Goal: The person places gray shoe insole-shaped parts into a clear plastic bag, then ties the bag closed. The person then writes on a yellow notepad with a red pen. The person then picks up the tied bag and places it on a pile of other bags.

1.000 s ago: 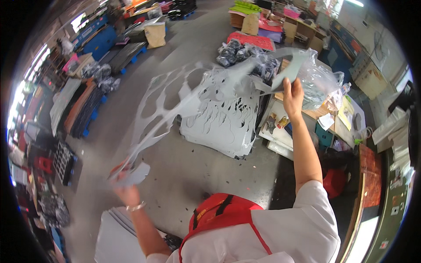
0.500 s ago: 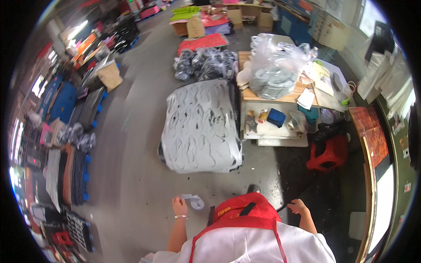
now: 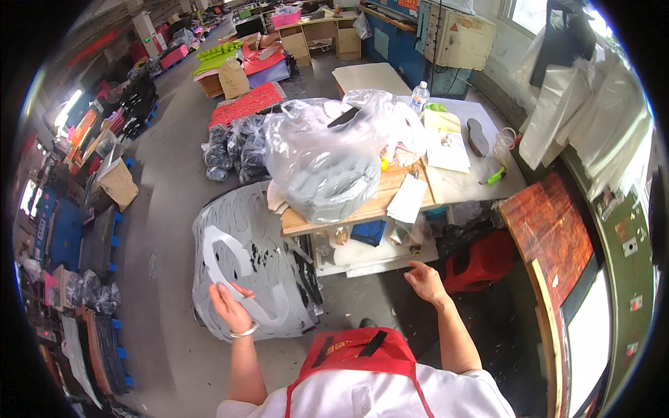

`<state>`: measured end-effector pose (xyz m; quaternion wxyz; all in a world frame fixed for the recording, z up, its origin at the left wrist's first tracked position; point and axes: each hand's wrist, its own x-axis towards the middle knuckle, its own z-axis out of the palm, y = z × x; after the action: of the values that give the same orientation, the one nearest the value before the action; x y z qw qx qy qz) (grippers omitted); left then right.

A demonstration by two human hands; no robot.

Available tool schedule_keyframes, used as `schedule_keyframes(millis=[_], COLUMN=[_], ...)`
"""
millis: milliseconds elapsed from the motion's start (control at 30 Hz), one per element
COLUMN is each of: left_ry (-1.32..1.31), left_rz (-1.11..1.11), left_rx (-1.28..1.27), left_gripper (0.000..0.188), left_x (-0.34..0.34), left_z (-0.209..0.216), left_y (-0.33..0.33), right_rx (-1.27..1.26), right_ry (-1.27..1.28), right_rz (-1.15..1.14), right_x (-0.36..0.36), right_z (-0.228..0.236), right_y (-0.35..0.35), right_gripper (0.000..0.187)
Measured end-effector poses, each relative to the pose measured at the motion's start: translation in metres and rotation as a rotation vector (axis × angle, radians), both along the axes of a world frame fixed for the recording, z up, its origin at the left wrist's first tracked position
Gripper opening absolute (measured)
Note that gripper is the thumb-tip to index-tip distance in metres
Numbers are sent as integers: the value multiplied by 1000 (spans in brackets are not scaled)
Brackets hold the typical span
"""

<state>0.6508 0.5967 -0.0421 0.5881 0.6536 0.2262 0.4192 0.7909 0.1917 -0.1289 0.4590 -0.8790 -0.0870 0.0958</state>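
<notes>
My left hand (image 3: pixel 231 310) holds a curved, pale grey cut-out strip (image 3: pixel 217 263), C-shaped, between thumb and fingers. Beneath it lies a stack of grey sheets (image 3: pixel 300 268) with curved cut lines and dark gaps. My right hand (image 3: pixel 424 281) is raised in front of the workbench's lower shelf, its fingers loosely bent and apart, with nothing in it. On the wooden workbench top (image 3: pixel 317 221) sits a large clear plastic bag (image 3: pixel 334 181) filled with grey pieces.
A red stool (image 3: pixel 481 261) stands partly under the bench at the right. The bench also bears a bottle (image 3: pixel 419 96), papers (image 3: pixel 408 198) and a dark sole-shaped piece (image 3: pixel 477 137). Black bundles (image 3: pixel 247 143) lie behind the grey stack. A wooden board (image 3: pixel 550 230) leans at right.
I have come closer to the bench and the grey stack. My left hand has brought the grey strip up over the stack; my right hand has risen forward toward the bench.
</notes>
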Motion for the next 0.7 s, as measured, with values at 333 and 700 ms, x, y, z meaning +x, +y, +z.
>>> schedule_keyframes(millis=[333, 700], left_ry=[-306, -148], left_rz=[-400, -901], left_rx=[134, 232], left_gripper=[24, 18], left_x=[186, 344], left_z=[155, 179], left_y=[-12, -9], right_rx=[362, 12], right_ry=[-293, -482], right_rz=[-163, -243], right_x=[143, 270], right_z=[122, 134], right_y=[54, 144], right_gripper=[42, 58])
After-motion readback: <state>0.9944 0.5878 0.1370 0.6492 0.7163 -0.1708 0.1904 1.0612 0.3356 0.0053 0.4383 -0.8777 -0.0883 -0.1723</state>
